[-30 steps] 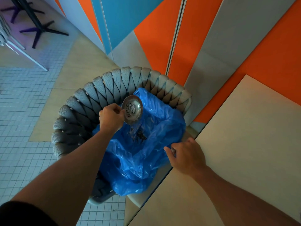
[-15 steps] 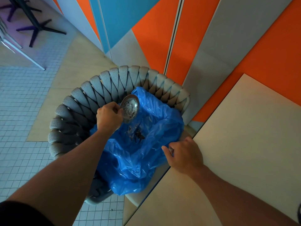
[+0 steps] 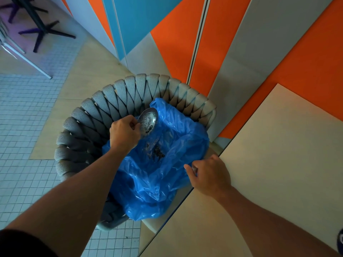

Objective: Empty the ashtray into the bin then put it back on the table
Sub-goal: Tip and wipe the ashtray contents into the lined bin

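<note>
My left hand (image 3: 124, 133) grips a small round metal ashtray (image 3: 148, 120) by its rim and holds it tilted on edge over the blue plastic bin bag (image 3: 178, 138). Grey ash still clings to the ashtray's inside. A dark heap of ash (image 3: 157, 153) lies in the bag below it. The bag sits in a grey woven chair (image 3: 104, 112). My right hand (image 3: 209, 175) pinches the bag's near right edge beside the beige table (image 3: 269, 154).
The beige table top fills the lower right. Orange, grey and blue wall panels (image 3: 241, 52) stand behind the chair. Small white floor tiles (image 3: 22, 127) spread to the left. Dark table legs (image 3: 42, 28) and a metal chair leg are at the top left.
My left hand has turned the ashtray further onto its edge and drawn it slightly left. More ash has dropped into the bag. My right hand keeps its hold on the bag.
</note>
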`<state>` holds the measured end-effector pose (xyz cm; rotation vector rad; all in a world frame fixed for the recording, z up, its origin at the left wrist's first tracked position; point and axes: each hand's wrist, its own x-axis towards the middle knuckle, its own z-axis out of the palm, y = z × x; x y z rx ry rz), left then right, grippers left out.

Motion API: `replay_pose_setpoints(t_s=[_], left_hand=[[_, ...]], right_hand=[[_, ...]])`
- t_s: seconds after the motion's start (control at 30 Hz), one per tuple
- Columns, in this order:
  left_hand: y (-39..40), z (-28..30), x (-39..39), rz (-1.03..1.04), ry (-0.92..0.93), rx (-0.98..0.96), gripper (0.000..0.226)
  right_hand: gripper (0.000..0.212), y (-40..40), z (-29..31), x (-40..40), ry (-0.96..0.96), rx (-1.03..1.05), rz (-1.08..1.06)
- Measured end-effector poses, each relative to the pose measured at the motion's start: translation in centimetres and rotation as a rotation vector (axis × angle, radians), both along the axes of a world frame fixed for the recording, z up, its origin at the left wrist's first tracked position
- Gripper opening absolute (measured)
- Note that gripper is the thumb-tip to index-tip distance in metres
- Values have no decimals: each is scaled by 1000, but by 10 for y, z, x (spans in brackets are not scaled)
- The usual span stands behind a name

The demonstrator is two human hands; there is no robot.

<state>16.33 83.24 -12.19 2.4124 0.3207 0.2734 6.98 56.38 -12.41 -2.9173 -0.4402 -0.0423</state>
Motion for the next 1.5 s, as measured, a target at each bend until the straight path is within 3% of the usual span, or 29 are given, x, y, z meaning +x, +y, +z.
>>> replay_pose_setpoints(t_s=[0.77, 1.5], left_hand=[[-3, 2, -6, -100, -47, 94, 12], [-13, 14, -16, -366, -125, 367, 14]], right_hand=[[52, 0, -1, 0, 7, 5, -12], [52, -2, -3, 0, 25, 12, -20]])
